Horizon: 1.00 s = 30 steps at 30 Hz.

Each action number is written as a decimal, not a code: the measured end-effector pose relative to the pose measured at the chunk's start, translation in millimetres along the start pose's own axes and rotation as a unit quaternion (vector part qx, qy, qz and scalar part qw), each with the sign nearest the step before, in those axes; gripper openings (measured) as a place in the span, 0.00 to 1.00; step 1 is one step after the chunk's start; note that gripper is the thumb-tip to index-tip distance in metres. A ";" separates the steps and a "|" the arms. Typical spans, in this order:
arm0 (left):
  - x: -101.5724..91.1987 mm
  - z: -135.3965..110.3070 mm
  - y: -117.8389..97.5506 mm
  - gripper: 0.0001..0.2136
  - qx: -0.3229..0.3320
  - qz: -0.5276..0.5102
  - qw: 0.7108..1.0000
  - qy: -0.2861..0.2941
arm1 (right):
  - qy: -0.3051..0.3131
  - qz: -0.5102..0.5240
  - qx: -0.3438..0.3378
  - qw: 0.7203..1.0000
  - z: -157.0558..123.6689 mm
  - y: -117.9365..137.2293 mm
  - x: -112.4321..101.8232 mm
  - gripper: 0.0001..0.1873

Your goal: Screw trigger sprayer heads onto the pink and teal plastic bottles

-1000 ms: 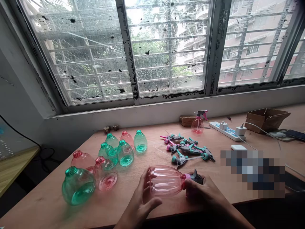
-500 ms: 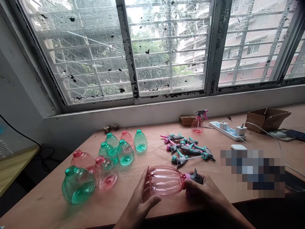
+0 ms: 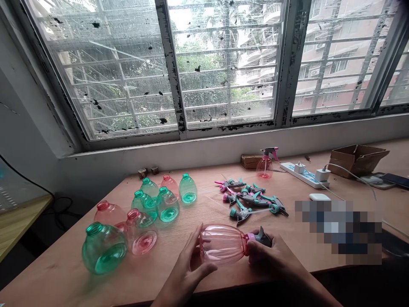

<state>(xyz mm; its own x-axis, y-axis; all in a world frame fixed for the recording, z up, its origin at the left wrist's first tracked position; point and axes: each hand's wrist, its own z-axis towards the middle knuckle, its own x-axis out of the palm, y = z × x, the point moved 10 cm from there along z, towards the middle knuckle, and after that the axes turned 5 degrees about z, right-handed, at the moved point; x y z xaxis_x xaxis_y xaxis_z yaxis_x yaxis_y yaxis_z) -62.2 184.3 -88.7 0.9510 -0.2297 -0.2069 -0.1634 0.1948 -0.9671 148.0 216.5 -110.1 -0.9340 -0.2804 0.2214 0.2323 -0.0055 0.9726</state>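
A pink transparent spray bottle [image 3: 222, 244] lies sideways between my hands above the table's front edge, its ribbed base to the left. My left hand [image 3: 188, 266] is closed around that base, fingers behind it and thumb in front. At the neck, my right hand [image 3: 270, 253] grips the pink collar and grey spray head [image 3: 262, 238]; part of the head is hidden by my fingers. Several loose trigger spray heads [image 3: 252, 198], grey with teal or pink parts, lie in a pile beyond the bottle.
Several open green bottles [image 3: 104, 251] and pink bottles [image 3: 142, 234] stand to the left. A complete pink spray bottle [image 3: 265, 167] stands at the back. To the right are a white power strip [image 3: 305, 175] with cables, a cardboard box [image 3: 356, 162] and a white case [image 3: 320, 197].
The bottle has turned slightly, and its base and my left hand have shifted a little. My right hand keeps its grip at the neck.
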 end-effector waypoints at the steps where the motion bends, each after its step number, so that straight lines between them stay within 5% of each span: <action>1: 0.4 0.7 -1.4 0.42 0.006 -0.003 1.000 0.001 | 0.001 -0.002 -0.001 1.000 0.8 0.2 -0.2 0.22; 7: 7.5 -3.1 -7.8 0.46 0.033 -0.010 0.999 -0.004 | -0.037 -0.055 -0.030 0.997 -7.0 3.1 -7.3 0.21; 10: 10.3 -10.1 -19.8 0.50 0.076 -0.040 0.996 -0.001 | -0.054 -0.193 -0.159 0.967 -30.0 23.3 -7.8 0.17; 14: 5.6 -14.6 -29.9 0.38 0.072 -0.076 0.994 -0.004 | 0.057 -0.313 -0.327 0.890 -67.7 38.2 20.6 0.26; 17: 4.5 -15.4 -29.7 0.31 0.038 -0.071 0.997 -0.007 | 0.095 -0.304 -0.357 0.878 -76.0 40.0 29.8 0.26; 21: 0.5 -19.6 -35.4 0.28 0.055 -0.022 0.996 -0.065 | 0.015 -0.207 -0.242 0.948 -53.2 34.1 16.9 0.17; 24: -4.0 -24.5 -42.6 0.27 0.082 0.040 0.988 -0.125 | 0.017 -0.092 -0.111 0.989 -36.7 14.1 22.3 0.18; 30: -16.2 -30.5 -60.4 0.25 0.141 0.110 0.968 -0.175 | 0.086 0.105 -0.017 0.991 -26.5 -2.5 55.8 0.21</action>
<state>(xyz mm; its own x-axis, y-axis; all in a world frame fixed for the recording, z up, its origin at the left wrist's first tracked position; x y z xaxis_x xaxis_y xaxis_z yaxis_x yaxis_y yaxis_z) -75.7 147.2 -31.4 0.9399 0.1751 -0.2932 -0.3415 0.4659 -0.8163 102.5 175.5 -102.0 -0.8047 -0.4389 0.3997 0.4276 0.0384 0.9032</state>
